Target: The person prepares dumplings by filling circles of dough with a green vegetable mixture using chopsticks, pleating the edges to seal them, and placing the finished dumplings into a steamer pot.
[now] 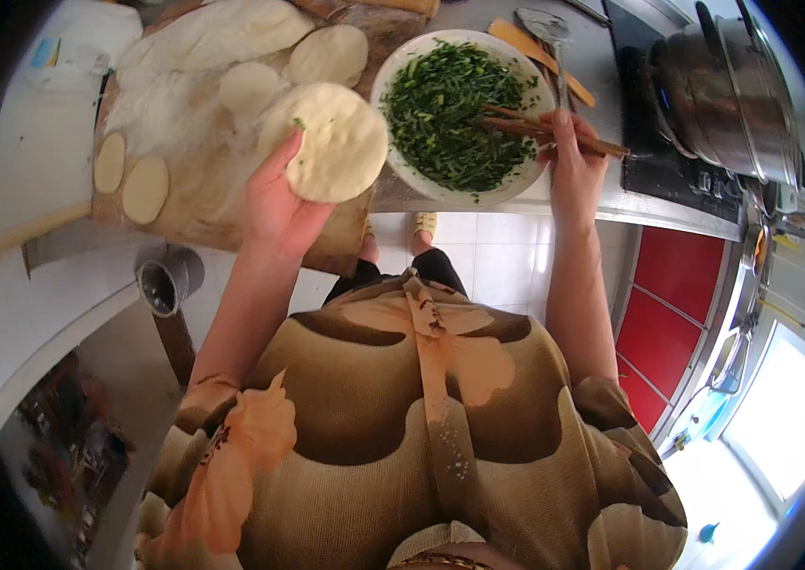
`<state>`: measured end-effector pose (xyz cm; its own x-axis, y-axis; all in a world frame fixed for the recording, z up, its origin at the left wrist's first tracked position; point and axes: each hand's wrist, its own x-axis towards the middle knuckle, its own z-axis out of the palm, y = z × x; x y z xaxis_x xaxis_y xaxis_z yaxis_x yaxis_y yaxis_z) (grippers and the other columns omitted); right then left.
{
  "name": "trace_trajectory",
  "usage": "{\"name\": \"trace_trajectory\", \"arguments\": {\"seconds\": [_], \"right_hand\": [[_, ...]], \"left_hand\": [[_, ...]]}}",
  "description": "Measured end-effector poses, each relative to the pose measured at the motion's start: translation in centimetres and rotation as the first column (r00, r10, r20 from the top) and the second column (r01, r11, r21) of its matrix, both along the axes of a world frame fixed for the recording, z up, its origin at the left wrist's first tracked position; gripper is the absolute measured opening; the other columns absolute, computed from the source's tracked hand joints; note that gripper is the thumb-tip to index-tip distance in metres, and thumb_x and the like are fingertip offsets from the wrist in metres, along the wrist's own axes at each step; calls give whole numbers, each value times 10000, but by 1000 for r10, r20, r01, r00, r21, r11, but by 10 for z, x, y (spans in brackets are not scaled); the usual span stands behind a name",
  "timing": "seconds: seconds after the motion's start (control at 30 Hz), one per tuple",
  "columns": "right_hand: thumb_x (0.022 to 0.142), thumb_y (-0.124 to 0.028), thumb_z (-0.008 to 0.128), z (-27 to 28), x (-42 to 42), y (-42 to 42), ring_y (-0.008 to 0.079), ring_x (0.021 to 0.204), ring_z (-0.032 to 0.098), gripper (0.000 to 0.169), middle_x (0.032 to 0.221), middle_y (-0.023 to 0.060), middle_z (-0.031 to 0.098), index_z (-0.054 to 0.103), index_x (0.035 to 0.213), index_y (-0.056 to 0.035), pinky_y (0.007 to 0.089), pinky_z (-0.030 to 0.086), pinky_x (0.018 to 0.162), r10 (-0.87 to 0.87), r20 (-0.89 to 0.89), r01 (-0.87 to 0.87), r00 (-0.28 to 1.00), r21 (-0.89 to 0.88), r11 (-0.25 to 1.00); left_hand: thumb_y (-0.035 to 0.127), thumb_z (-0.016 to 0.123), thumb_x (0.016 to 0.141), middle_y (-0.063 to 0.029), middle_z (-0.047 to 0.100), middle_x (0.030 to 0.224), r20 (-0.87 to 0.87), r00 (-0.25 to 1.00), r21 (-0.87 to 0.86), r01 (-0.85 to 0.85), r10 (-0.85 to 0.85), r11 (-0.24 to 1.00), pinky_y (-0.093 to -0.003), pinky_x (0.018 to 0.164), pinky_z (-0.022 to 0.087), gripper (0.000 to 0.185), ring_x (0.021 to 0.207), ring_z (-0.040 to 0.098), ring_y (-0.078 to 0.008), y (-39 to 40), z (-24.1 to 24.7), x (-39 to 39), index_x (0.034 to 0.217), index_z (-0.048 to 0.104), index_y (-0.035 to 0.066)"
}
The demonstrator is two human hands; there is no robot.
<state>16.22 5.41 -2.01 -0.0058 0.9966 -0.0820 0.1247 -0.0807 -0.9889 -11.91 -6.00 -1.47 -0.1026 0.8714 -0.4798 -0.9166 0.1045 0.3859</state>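
A flat round dough wrapper [338, 146] rests on my left hand [278, 192], with the thumb over its edge and small green bits on its surface. Chopsticks [591, 144] are gripped in my right hand [577, 167], their tips in chopped green leafy filling [445, 121]. That filling lies in a white bowl [438, 191] to the right of the wrapper. On the floury wooden board [217, 192], more dough rounds [328, 55] lie behind my left hand, and two small ones [146, 190] lie near its left edge. A long mass of dough [224, 32] sits at the back.
Right of the bowl are a wooden spatula [541, 60] and a metal ladle [545, 27]. A large metal steamer pot [727, 96] stands on the black stove [641, 135] at the right. A grey bin [171, 280] is below the counter at left.
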Motion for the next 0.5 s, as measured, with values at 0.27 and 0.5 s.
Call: {"name": "trace_trajectory", "arguments": {"seconds": [0.27,0.5], "right_hand": [[960,-327,537,-1,-7,19,183,807,663,375,925,110,670,658,976,28,298,589,649,49,-86,-62,995,-146,987],[963,-352,523,-13,-26,29,195,813,637,385,969,108,634,621,992,19,332,600,679,4,-284,-53,959,-167,985]], "left_hand": [[232,496,952,-143,506,1333,-70,996,-64,-65,61,996,-460,1056,370,457,1238,486,-284,4,2,9,1341,402,11],[221,489,951,-139,513,1325,-58,993,-61,-104,101,993,-458,1048,379,447,1225,498,-281,18,0,27,1335,411,5]]}}
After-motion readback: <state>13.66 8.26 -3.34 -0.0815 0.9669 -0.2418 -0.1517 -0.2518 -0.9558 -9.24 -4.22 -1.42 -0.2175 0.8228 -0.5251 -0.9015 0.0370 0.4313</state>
